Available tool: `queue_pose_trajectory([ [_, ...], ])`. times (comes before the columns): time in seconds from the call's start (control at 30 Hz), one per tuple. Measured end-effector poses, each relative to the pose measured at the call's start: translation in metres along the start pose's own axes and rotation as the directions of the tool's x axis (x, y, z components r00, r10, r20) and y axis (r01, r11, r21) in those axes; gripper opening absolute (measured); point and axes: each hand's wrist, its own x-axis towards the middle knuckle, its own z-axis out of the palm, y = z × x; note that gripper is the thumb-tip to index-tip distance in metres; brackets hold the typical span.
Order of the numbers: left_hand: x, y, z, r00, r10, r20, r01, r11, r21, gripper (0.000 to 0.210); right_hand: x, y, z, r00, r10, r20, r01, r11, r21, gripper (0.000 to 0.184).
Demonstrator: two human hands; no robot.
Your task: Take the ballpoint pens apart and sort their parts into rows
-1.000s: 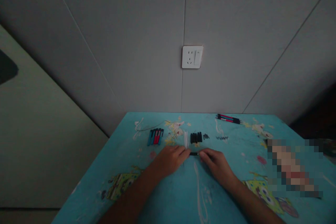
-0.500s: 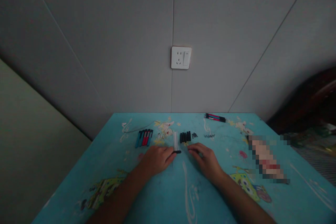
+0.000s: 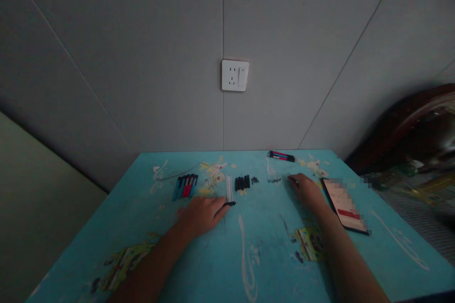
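My left hand [image 3: 202,212] pinches a slim black pen section [image 3: 230,203] just at the near end of the white refills [image 3: 229,188]. I judge it light, stiff and smooth enough to roll, best held mid-barrel. My right hand [image 3: 304,189] is just beside the small springs [image 3: 273,180]; whether its fingertips pinch anything, I cannot tell.

black piece [image 3: 231,203] part-hidden by left fingers [image 3: 217,202] | forearms [image 3: 344,246] cut off below
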Motion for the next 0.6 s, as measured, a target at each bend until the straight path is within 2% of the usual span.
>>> queue_pose_trajectory([
  [0.23, 0.001, 0.003, -0.005, 1.0, 0.003, 0.014, -0.003, 1.0, 0.028, 0.029, 0.01, -0.006, 0.014, 0.996, -0.083, -0.018, 0.084, 0.994, 0.063, 0.031],
  [0.4, 0.001, 0.002, -0.005, 1.0, 0.003, 0.024, -0.004, 0.998, 0.061, 0.032, 0.014, -0.003, 0.025, 0.996, -0.066, -0.057, 0.075, 0.982, 0.171, 0.03],
  [0.6, 0.0, -0.001, -0.002, 1.0, -0.008, 0.015, 0.007, 0.999, 0.042, 0.034, 0.013, -0.003, 0.029, 0.999, -0.007, -0.052, 0.019, 0.973, 0.228, 0.029],
])
